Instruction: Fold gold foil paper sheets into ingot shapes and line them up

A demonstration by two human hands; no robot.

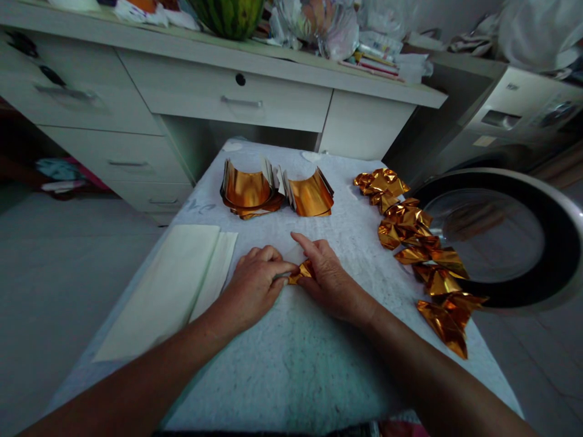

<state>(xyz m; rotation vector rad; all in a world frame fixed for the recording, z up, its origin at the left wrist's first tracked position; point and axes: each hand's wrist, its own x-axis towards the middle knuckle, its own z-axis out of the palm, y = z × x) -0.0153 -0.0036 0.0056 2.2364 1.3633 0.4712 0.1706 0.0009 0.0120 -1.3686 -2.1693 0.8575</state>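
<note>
Near the middle of the cloth-covered table (282, 358), both hands meet at a small piece of gold foil paper (298, 276). My left hand (259, 276) is closed on its left end, with a pale edge showing at the fingertips. My right hand (330, 276) has its fingers on the foil's right side, thumb and forefinger partly spread. Beyond the hands stand two curved stacks of gold foil sheets, one on the left (248, 188) and one on the right (312, 194). Folded gold foil pieces (405, 221) lie in a row along the right edge.
Pale paper sheets (168, 279) lie at the table's left. Behind is a white drawer counter (291, 103) bearing a watermelon (228, 15) and plastic bags (319, 24). At the right, a washing machine's open round door (558, 243) reaches close to the table's edge.
</note>
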